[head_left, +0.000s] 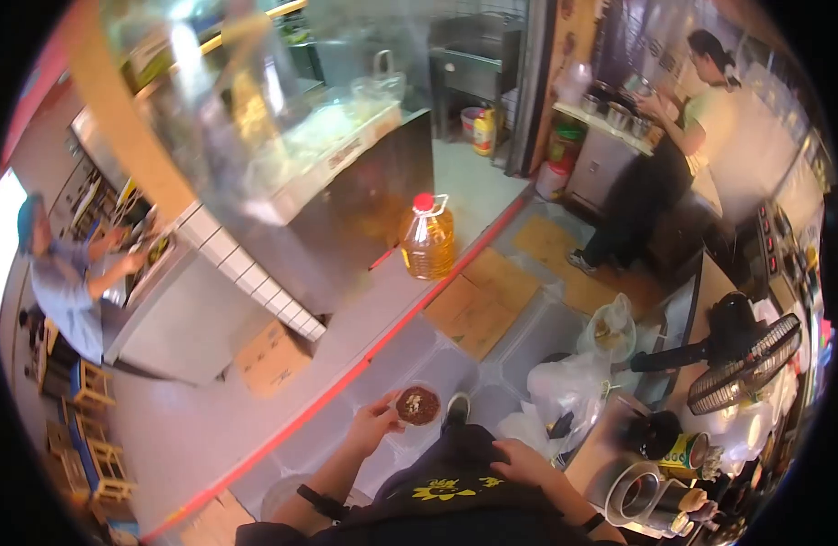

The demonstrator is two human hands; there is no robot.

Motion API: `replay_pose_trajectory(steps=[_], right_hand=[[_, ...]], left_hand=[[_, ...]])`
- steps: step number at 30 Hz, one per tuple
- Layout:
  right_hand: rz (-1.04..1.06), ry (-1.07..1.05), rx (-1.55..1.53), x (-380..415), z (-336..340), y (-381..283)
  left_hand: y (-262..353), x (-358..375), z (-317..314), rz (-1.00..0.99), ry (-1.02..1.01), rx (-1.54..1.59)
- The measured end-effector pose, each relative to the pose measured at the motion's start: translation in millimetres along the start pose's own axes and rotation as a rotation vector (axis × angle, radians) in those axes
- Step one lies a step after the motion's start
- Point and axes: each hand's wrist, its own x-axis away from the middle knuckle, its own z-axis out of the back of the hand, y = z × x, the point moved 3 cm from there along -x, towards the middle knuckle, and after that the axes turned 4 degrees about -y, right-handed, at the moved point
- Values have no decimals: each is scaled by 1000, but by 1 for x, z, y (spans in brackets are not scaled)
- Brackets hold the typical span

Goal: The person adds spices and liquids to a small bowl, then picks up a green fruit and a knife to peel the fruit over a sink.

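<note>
My left hand (377,424) is closed on the rim of a small round bowl (403,418), held out in front of my body. Dark reddish-brown food (419,411) fills it, with pale pieces on top. My right hand (525,462) hangs beside my dark apron (437,469), fingers loosely apart and nothing seen in them. Just beyond that hand is a white plastic bag (565,400).
A large oil jug (428,238) with a red cap stands on the floor ahead. Flattened cardboard (481,300) covers some floor. To the right are a black fan (745,366) and counter containers (636,491). One person (701,114) works far right, another (62,282) far left.
</note>
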Motion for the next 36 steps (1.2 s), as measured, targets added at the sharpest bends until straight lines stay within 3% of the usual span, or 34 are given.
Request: replay_pose_trajectory(steps=[4,6,9,14,18,23,26,28,29,30,32,36], right_hand=[[-121,-24,-167,-67,16,55],[-34,-91,-82,-110,40,80],[-171,-34,-248,-149,137,66],[-210,55,-196,-215,262,87],[-186,0,-151,-294,344,129],[-185,32,-54,-415,437,203],[-396,-19,-23,-460,517,227],[-280,74,42,-495,558,249],[-387,49,-73,-513,594,238],[-356,14,-78,-533,611,238],[-390,176,-165,-579,654,254],[-362,172,-166,-694,723,278]], left_hand=[[56,-94,-21,38,-129,-50],[98,-134,-40,89,-156,-77],[148,-190,-64,93,-160,-87],[223,-287,-102,50,-168,-67],[244,-394,-121,70,-152,-9],[298,-563,-144,24,-355,18],[377,-654,-184,72,-347,41],[425,-718,-209,32,-319,0],[453,-743,-217,40,-286,-22],[484,-766,-228,18,-265,-54],[530,-827,-244,-60,-266,9],[612,-947,-259,-114,-187,79]])
